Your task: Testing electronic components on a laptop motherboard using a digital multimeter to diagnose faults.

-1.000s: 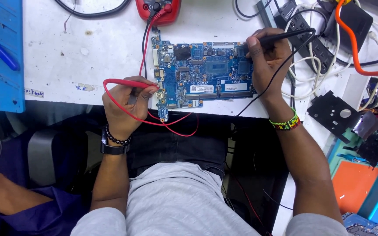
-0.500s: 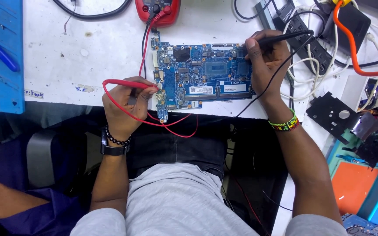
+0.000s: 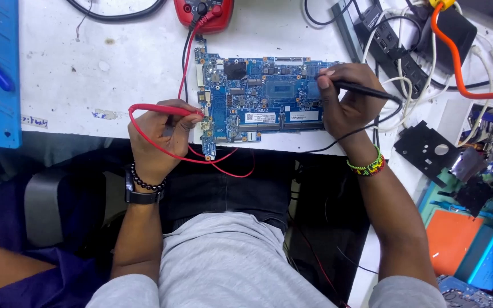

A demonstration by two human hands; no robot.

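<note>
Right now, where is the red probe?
In the head view, the red probe is in the left hand, its tip touching the left edge of the blue board on the white table.

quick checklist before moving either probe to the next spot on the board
1. Red probe gripped in the left hand, tip at the left edge of the blue circuit board: ok.
2. Black probe gripped in the right hand, tip on the board's upper right: ok.
3. Leads plugged into the red meter: ok, plugs show seated at its lower edge.
4. Meter reading visible: not ok, display is out of frame.
5. Red lead free of snags: cannot tell, it loops over the table edge.
6. Board flat on the table: ok.
</note>
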